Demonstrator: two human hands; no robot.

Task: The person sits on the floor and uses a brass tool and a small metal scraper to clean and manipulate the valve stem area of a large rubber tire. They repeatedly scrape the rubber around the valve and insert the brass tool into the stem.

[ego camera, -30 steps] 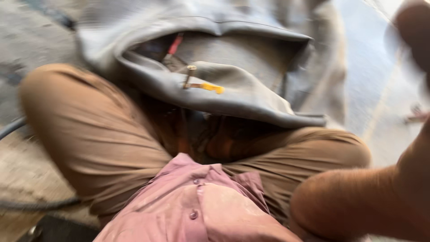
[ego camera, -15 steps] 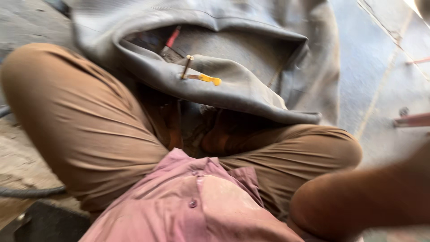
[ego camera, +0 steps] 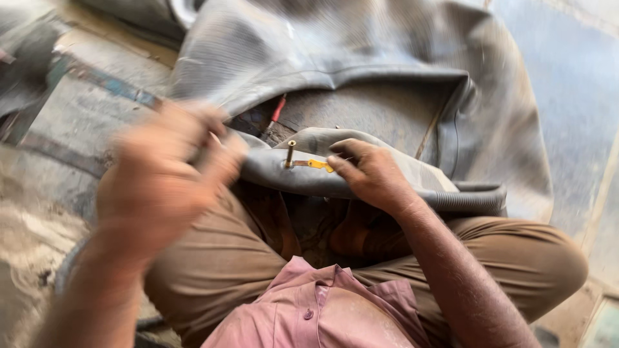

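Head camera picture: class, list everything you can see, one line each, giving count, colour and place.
inner tube: one, grey rubber, spread on the floor and over the lap
valve stem: one, brass, upright on the tube's near fold
yellow tag: one, beside the stem
red piece: one, in the tube's hollow, kind unclear
floor: grey concrete, dusty
trousers: brown, legs crossed
shirt: pink, bottom centre
left hand: blurred, at the tube's fold
right hand: resting on the tube by the tag

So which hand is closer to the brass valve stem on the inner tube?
Right. The right hand rests on the grey inner tube just beside the brass valve stem. The left hand is blurred, raised farther off on the stem's other side.
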